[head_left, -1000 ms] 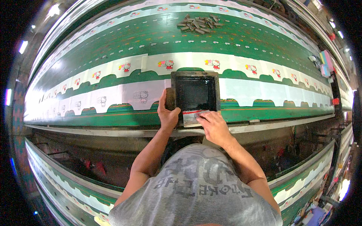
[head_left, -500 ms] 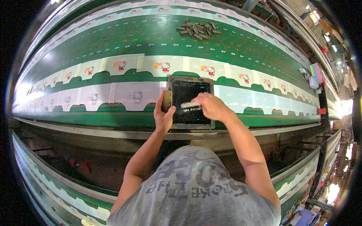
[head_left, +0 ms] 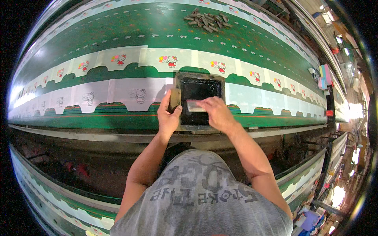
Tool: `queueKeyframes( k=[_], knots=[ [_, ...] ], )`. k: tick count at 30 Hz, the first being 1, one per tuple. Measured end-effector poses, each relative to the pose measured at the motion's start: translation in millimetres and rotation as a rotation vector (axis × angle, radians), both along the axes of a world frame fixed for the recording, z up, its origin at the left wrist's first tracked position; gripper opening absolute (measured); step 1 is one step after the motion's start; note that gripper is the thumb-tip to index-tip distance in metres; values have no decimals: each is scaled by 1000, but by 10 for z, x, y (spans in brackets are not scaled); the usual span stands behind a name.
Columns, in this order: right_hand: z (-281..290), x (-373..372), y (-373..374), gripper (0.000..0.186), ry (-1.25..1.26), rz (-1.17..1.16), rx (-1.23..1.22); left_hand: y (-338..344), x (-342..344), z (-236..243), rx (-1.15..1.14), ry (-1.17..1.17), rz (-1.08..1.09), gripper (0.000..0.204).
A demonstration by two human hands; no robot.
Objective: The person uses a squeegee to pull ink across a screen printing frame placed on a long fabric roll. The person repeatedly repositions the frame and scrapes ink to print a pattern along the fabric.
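Observation:
A screen-printing frame [head_left: 217,80] with dark ink inside lies on the row of pale cut pieces near the table's front edge. My left hand [head_left: 168,117] is closed round the wooden block [head_left: 175,100] at the frame's left side, thumb toward me. Inside the frame, my right hand [head_left: 217,114] grips a small pale squeegee [head_left: 194,105] by its right end, over the black mesh. To the left lies a pale piece [head_left: 128,94] with a black outline of a cartoon cat; coloured cat prints [head_left: 171,61] show on the row behind.
The long green table [head_left: 118,27] runs left to right, with more printed pieces along its far side. A pile of short dark cylindrical pieces [head_left: 206,21] sits at the back. Coloured stacks [head_left: 325,76] stand at the right end. Another table [head_left: 71,208] with pieces is behind me.
The squeegee has turned so more of its flat face shows, and my right hand has shifted slightly. My left hand keeps its hold on the block. The whole view has shifted a little.

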State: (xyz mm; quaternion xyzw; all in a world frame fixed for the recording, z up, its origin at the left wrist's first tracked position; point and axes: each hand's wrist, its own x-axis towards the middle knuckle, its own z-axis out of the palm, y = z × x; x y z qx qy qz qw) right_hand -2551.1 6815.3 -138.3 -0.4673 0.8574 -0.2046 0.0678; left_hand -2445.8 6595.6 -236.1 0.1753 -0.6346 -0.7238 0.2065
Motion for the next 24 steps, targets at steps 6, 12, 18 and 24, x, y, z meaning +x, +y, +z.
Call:
queueKeyframes(
  k=[6, 12, 18, 24],
  knots=[
    [99, 667, 166, 60, 7, -29, 47, 94, 8, 104, -90, -56, 1, 87],
    [1, 649, 351, 52, -93, -81, -131, 166, -24, 263, -456, -165, 62, 97],
    [-35, 608, 889, 47, -37, -194, -280, 610, -105, 208, -297, 81, 69, 100],
    [-128, 327, 1898, 48, -3, -268, -362, 1600, -504, 126, -338, 100, 24, 98]
  ],
)
